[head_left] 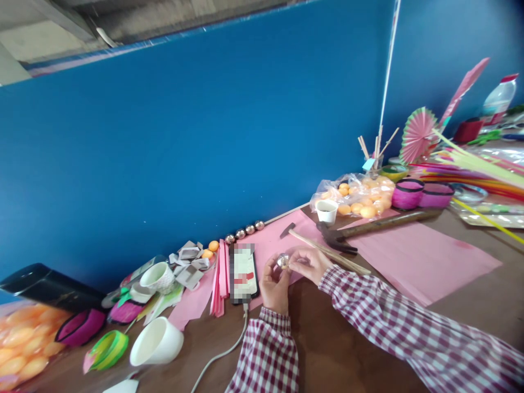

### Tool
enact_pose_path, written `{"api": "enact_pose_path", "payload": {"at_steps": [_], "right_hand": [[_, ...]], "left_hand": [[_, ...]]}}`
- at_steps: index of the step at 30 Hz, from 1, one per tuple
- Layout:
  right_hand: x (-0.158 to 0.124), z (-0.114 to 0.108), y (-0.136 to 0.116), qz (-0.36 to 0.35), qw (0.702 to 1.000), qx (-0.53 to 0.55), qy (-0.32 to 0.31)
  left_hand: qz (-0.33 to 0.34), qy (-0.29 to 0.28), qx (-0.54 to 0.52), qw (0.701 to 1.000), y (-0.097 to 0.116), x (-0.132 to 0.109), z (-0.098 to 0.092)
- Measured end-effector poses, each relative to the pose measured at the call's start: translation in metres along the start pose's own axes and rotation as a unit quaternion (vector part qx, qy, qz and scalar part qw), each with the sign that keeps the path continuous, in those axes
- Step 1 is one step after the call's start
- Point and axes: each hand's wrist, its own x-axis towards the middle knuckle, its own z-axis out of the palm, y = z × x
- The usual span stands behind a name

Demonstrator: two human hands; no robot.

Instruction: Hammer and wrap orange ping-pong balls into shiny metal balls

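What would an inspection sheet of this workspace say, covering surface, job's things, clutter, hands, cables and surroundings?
Surface: brown tabletop, partly covered by pink paper.
Job's things: one silvery ball between the hands; a row of metallic balls beyond the phone.
Clutter: hammer, clear plastic bag with orange balls, large white cup.
Hands: left hand holds the silvery ball; right hand has its fingertips at the ball's side, grip unclear.
Cables: white cable runs from the phone's near end.
Surroundings: blue partition behind the table; no other person seen.
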Motion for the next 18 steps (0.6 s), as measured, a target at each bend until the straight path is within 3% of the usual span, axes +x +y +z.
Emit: {"api": "enact_pose_path", "payload": {"at_steps": [18], "right_hand": [[0.0006, -0.0005, 0.0016, -0.012, 1.0, -0.005, -0.007]], "left_hand": [[0.007, 0.001, 0.005, 1.0, 0.0022, -0.0004, 0.0018]]}}
